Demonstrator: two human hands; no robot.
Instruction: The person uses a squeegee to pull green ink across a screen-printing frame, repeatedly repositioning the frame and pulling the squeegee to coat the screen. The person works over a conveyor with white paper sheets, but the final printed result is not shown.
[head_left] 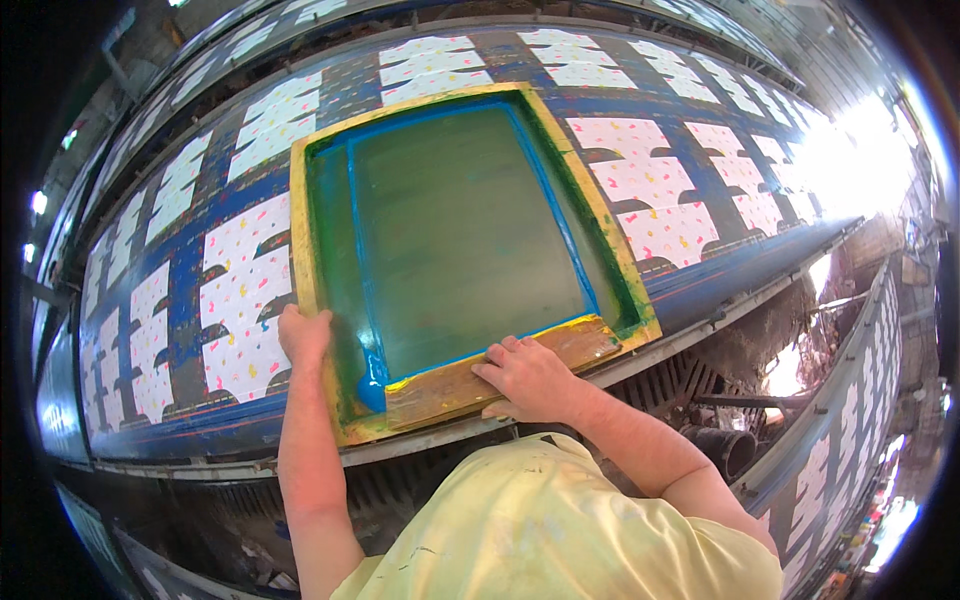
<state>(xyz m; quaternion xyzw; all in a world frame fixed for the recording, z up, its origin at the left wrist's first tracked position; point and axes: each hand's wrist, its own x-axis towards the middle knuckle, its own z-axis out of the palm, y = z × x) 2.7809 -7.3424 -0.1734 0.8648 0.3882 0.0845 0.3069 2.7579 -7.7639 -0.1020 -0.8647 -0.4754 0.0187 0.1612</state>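
Observation:
A screen printing frame (596,218) with yellowed, paint-stained edges lies on the long blue printing table. Its green mesh (460,215) is bordered by lines of blue ink, with a thicker blue pool (371,382) in the near left corner. My left hand (305,332) is closed round the frame's left side. Along the near end of the mesh lies a wide wooden squeegee (437,392), its far edge marked yellow and blue. My right hand (525,378) grips the squeegee around its middle, fingers over the top.
White fabric pieces (248,290) with small pink and yellow prints lie in rows on the table (700,290), left, right and beyond the frame. A metal rail (710,325) runs along its near edge. Another table with printed pieces (850,430) stands at the right. Bright light glares at far right.

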